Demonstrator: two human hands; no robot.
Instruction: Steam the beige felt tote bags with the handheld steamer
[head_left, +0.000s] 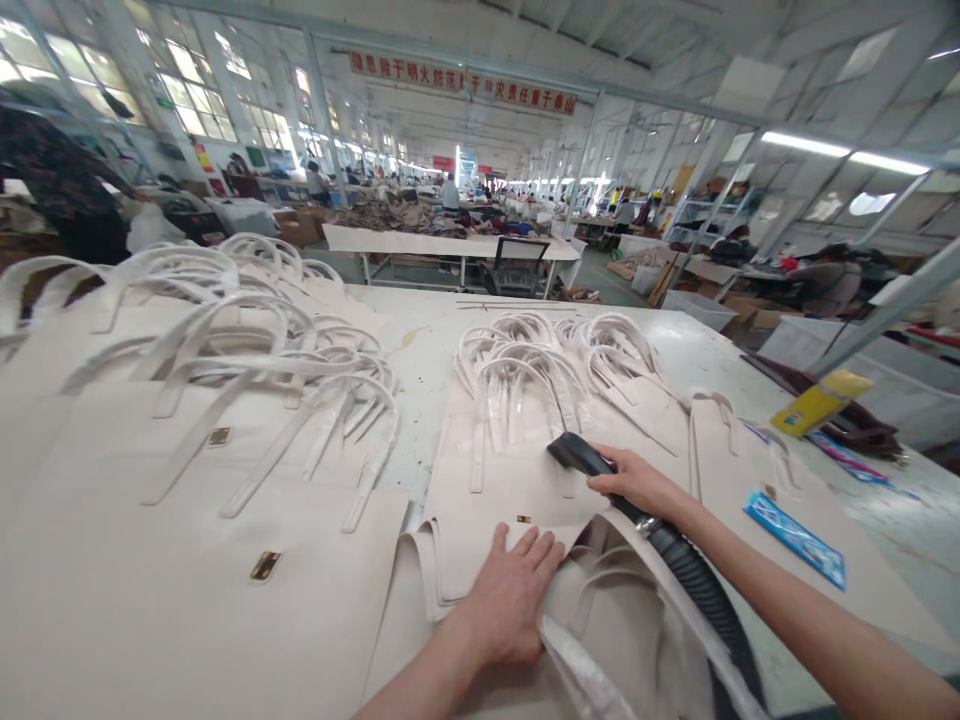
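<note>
My left hand (514, 590) lies flat with fingers spread on a cream bag panel (480, 545), just below its small gold plate (523, 519). My right hand (637, 485) is wrapped round a black vacuum nozzle (581, 455). The nozzle's tip rests over the upper part of the panel, close to one of the handle straps. From the grip a corrugated black hose (694, 590) curves down toward the front edge. Looped cream handles (517, 365), some in clear film, bunch up behind the panel. A folded-back cream panel (637, 600) lies below and right of my left hand.
Another stack of cream bag panels (315, 570) with looped handles covers the table's left side. At right lie a blue packet (795, 540), a yellow packet (821, 400) and further panels. A black chair (517, 265) stands beyond the table. People work farther back.
</note>
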